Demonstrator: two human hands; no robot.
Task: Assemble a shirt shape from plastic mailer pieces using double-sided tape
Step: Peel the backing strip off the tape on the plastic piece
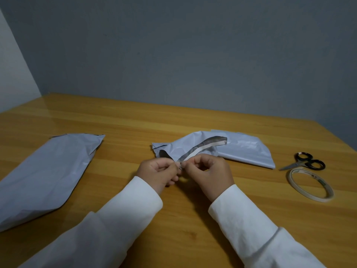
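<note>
Early stage, by the look. Both hands, left (158, 171) and right (209, 172), each grip pinching taped strip (201, 148) end, just before crumpled mailer (241, 147). Second piece (48, 171) far left, unjoined.

Plain room, likely home or office: wooden worktop (193, 122) in corner, bare grey walls (173, 55).

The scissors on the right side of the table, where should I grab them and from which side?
Take the scissors by the black handle loops, which lie at their right end, toward the table's right edge. The closed blades point left toward the mailer piece, so coming in from the right with the right hand likely avoids the tip. The tape roll sits just in front, so reach over it.
</note>
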